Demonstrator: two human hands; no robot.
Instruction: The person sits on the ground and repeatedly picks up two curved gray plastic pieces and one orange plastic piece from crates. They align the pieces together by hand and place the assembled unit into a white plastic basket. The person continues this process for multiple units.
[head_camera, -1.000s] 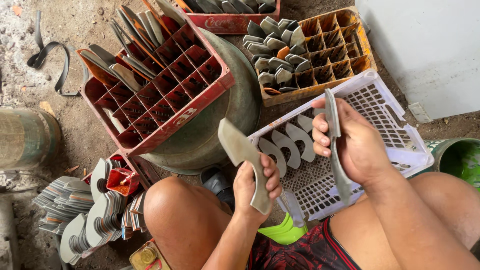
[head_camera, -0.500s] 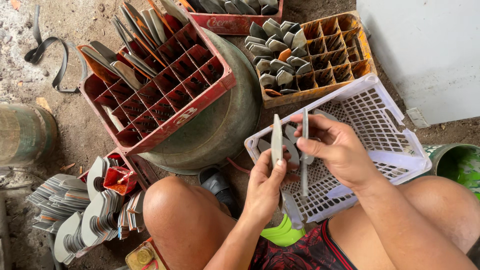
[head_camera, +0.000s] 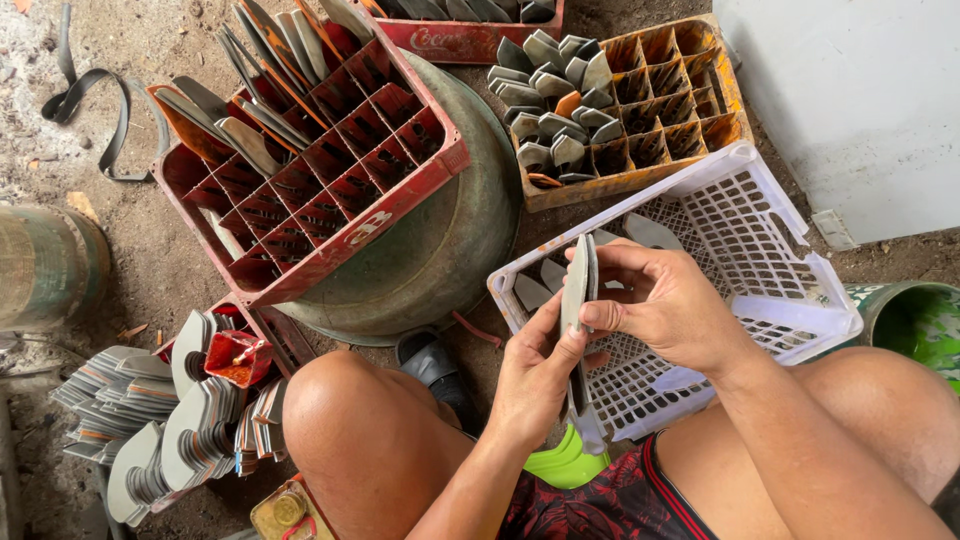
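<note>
Both hands hold two flat grey metal blade blanks (head_camera: 578, 280) pressed face to face, edge-on to the camera, above a white plastic basket (head_camera: 760, 230). My left hand (head_camera: 535, 375) grips the lower part of the pair from below. My right hand (head_camera: 665, 300) pinches the upper part from the right, thumb on the edge. A few more grey blanks (head_camera: 540, 285) lie in the basket behind the hands.
A red bottle crate (head_camera: 300, 160) with upright blanks rests tilted on a metal basin (head_camera: 450, 250). An orange crate (head_camera: 620, 90) of blanks stands behind the basket. Stacks of blanks (head_camera: 160, 420) lie at lower left, beside my left knee (head_camera: 350, 420). A green bucket (head_camera: 915, 320) is at right.
The two blanks, held apart one in each hand a second ago, have been brought together into one pair held by both hands.
</note>
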